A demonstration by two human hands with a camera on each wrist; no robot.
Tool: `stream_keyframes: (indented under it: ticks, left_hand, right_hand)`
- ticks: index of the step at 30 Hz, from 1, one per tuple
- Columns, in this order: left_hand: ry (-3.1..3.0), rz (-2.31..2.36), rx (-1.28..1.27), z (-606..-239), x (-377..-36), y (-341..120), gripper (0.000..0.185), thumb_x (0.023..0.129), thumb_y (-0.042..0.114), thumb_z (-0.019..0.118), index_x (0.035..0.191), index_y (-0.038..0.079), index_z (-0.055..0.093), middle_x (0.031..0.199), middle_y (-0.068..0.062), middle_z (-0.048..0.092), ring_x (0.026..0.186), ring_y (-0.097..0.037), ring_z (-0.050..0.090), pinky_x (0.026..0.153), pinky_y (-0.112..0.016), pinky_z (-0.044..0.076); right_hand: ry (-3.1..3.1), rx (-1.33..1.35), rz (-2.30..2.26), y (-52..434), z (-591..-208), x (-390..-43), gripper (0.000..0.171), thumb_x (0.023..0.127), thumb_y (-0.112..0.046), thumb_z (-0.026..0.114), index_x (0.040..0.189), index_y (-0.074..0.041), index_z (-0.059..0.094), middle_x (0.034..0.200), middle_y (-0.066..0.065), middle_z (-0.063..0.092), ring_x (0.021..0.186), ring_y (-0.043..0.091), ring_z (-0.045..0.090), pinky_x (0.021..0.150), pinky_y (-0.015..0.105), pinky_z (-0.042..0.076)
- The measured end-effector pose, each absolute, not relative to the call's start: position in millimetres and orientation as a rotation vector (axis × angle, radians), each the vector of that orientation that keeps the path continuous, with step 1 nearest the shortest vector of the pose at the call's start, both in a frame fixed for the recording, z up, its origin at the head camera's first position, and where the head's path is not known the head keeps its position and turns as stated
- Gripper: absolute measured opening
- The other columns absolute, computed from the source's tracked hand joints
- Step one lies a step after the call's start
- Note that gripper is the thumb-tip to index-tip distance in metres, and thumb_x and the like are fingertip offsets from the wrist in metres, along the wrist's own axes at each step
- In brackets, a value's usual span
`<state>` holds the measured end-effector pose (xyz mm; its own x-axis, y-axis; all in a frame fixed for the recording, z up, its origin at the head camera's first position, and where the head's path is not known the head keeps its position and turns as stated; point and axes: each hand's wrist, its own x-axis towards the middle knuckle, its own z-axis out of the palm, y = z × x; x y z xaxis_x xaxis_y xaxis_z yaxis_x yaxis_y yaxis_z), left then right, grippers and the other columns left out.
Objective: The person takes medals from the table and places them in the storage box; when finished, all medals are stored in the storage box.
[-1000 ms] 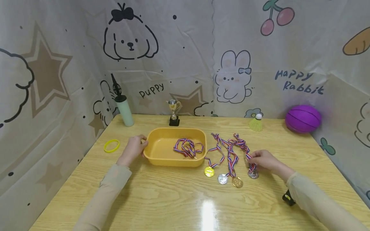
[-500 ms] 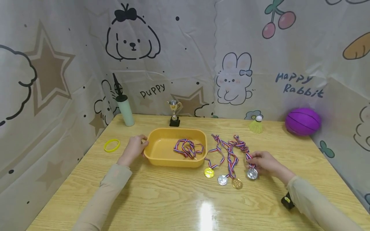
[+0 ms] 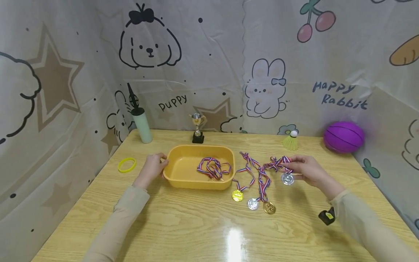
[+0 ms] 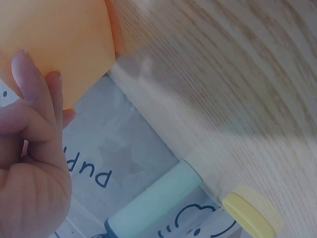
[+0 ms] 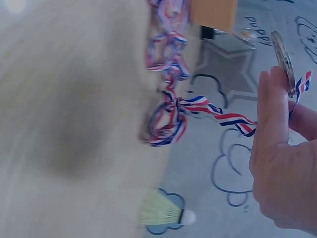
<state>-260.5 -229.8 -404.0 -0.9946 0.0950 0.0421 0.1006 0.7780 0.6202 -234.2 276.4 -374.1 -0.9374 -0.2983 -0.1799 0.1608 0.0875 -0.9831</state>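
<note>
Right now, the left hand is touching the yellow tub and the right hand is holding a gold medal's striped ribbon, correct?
Not quite: the medal is silver, not gold, as the head view shows. The left hand is touching the yellow tub, and the right hand is holding the medal's striped ribbon.

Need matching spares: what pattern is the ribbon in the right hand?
The ribbon has lengthwise red, white and blue stripes, clearest in the right wrist view.
</note>
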Motion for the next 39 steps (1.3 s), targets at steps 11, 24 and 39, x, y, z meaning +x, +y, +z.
stream_keyframes:
  ticks: [11,24,39]
  left_hand:
    - [-2.951,-1.038,-0.166,-405,-261,-230,0.029,0.099,0.008,0.049,0.119,-0.012,0.055,0.065,-0.014,0.064,0.049,-0.025,0.062,0.046,-0.024,0.046]
    - [-2.960,-1.025,-0.157,-404,-261,-230,0.030,0.099,0.009,0.049,0.120,-0.012,0.055,0.062,-0.011,0.062,0.051,-0.027,0.063,0.046,-0.024,0.045]
    - [-2.956,-1.010,-0.139,-403,-258,-228,0.029,0.099,0.010,0.050,0.118,-0.010,0.056,0.061,-0.011,0.062,0.053,-0.030,0.064,0.045,-0.023,0.044]
  right_hand:
    - [1.893,-0.254,-2.090,271,-320,-242,0.014,0.096,-0.001,0.053,0.096,-0.012,0.062,0.088,0.000,0.073,0.083,0.011,0.072,0.069,0.027,0.059]
    - [1.832,-0.363,-2.142,242,-278,-242,0.013,0.095,-0.002,0.056,0.097,-0.010,0.066,0.089,0.005,0.074,0.081,0.012,0.072,0.067,0.027,0.058]
    - [1.550,-0.496,-2.294,195,-244,-245,0.012,0.093,0.003,0.057,0.096,-0.004,0.066,0.089,0.009,0.071,0.075,0.015,0.072,0.063,0.025,0.058]
